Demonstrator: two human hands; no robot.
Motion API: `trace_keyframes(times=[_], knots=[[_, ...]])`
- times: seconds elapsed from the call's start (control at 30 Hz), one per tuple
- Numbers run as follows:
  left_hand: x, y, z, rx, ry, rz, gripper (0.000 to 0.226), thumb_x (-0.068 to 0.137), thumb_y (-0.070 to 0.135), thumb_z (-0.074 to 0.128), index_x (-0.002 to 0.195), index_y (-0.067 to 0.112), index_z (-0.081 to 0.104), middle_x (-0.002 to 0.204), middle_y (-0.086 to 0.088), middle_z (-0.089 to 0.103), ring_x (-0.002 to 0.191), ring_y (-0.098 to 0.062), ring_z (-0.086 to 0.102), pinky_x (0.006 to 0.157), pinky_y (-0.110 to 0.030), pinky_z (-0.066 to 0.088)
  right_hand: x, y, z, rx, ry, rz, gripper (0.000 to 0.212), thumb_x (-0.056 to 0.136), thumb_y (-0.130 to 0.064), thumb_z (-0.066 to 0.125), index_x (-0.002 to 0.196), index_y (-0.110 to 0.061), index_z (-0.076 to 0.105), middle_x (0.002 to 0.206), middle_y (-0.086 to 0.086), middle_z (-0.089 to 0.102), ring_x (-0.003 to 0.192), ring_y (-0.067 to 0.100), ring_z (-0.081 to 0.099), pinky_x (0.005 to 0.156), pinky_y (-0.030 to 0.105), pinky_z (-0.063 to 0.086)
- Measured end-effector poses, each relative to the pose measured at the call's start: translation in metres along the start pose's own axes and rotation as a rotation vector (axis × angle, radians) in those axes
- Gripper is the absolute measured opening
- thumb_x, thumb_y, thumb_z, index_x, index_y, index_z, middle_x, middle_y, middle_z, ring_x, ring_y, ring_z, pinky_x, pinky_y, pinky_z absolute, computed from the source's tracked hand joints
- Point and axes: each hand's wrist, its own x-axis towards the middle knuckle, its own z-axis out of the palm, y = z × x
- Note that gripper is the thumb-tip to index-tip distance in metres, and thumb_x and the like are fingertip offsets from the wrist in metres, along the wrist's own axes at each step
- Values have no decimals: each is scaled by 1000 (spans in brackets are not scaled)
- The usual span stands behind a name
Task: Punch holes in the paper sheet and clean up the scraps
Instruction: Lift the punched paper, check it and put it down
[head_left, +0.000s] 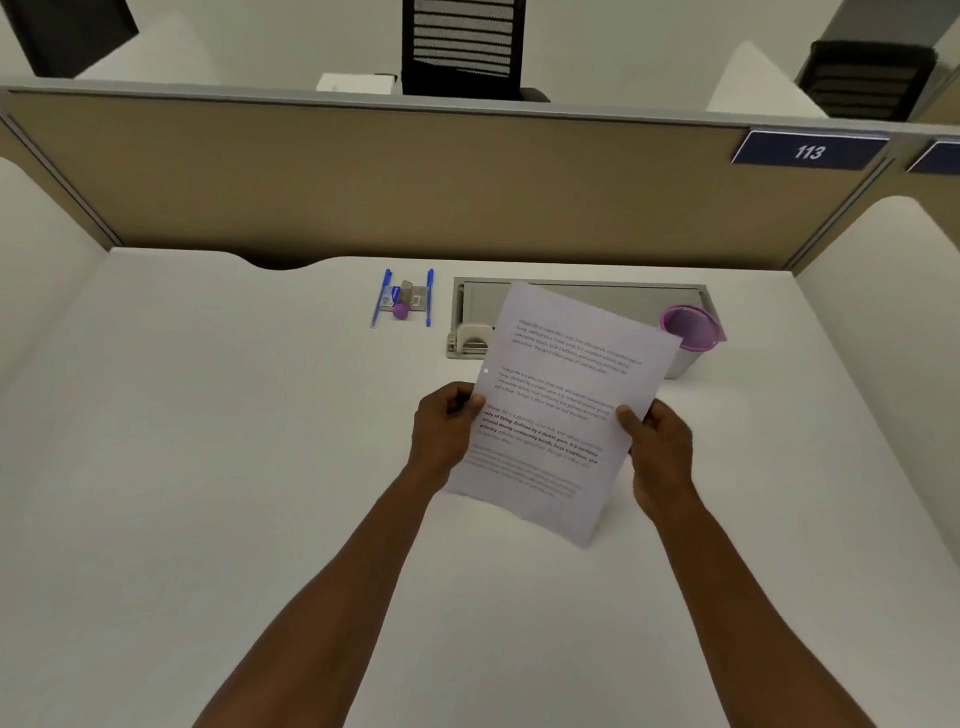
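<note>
A printed paper sheet (558, 395) is held above the white desk (208, 467), tilted to the right. One small punched hole shows near its left edge. My left hand (444, 428) pinches the sheet's left edge with thumb on top. On the right edge, my right hand (657, 441) grips it the same way. A beige hole punch (470, 340) sits on the desk just behind the sheet's upper left corner, partly hidden by the paper.
A grey cable tray lid (582, 296) lies along the desk's back. A small bin with a purple liner (691, 327) stands at the right of it. Two blue pens (382, 299), a stapler and a purple item lie to the left. Beige partitions enclose the desk.
</note>
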Motion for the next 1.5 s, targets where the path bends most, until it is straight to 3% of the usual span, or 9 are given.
trace_keyframes(times=[0.27, 0.4, 0.53, 0.63, 0.83, 1.13, 1.23, 1.4, 1.5], knots=[[-10, 37, 47, -53, -22, 100, 12, 87, 18, 69, 100, 18, 68, 97, 5, 76, 90, -13, 73, 79, -27, 59, 32, -49, -40, -167, -152, -323, 17, 96, -22, 59, 110, -17, 67, 102, -3, 74, 91, 18, 72, 74, 29, 60], [-22, 35, 65, -14, -29, 61, 30, 88, 16, 69, 117, 21, 63, 111, 4, 72, 102, -16, 69, 91, -40, 58, 36, -37, -51, -108, -241, -316, 22, 96, -14, 60, 118, -10, 66, 104, -6, 75, 96, 12, 71, 77, 21, 57], [-33, 38, 78, -14, -20, 90, 40, 92, 18, 64, 131, 23, 57, 120, 1, 68, 113, -24, 63, 93, -46, 56, 38, -28, -60, -107, -252, -283, 28, 87, -15, 73, 114, -18, 68, 111, 1, 72, 103, 21, 69, 87, 34, 57], [-38, 46, 82, -23, 25, 134, 31, 94, 18, 59, 124, 27, 62, 114, 4, 70, 109, -22, 65, 89, -39, 57, 39, -28, -67, -163, -162, -307, 23, 84, -15, 76, 105, -19, 69, 105, 1, 73, 99, 21, 69, 89, 40, 57], [-38, 56, 90, -72, 105, 151, 23, 91, 14, 64, 87, 34, 75, 96, 8, 76, 87, -13, 71, 73, -22, 58, 43, -40, -82, -245, -100, -462, 12, 89, -22, 70, 101, -25, 69, 95, -12, 73, 89, 11, 69, 80, 23, 58], [-39, 56, 100, -51, 113, 122, 16, 80, 23, 76, 84, 39, 75, 88, 7, 76, 86, -22, 71, 75, -33, 60, 48, -35, -90, -149, -125, -343, 19, 87, -20, 72, 106, -22, 71, 99, -6, 76, 93, 13, 72, 75, 22, 57], [-38, 60, 101, -63, 118, 138, 8, 81, 27, 72, 86, 33, 74, 91, 6, 76, 82, -18, 72, 70, -27, 58, 48, -41, -90, -101, -125, -359, 17, 88, -24, 71, 103, -31, 71, 98, -9, 76, 91, 11, 72, 73, 19, 56], [-39, 56, 107, -34, 73, 116, 23, 87, 23, 70, 110, 20, 68, 104, 0, 72, 95, -24, 69, 78, -36, 60, 49, -35, -87, -153, -140, -294, 19, 90, -17, 69, 102, -32, 69, 98, -9, 75, 94, 13, 71, 83, 31, 59], [-39, 58, 110, -33, 95, 150, 17, 89, 21, 66, 103, 31, 69, 100, 5, 73, 92, -19, 70, 79, -35, 61, 50, -38, -89, -128, -148, -316, 20, 89, -21, 68, 104, -33, 69, 99, -9, 75, 94, 12, 70, 79, 26, 58]])
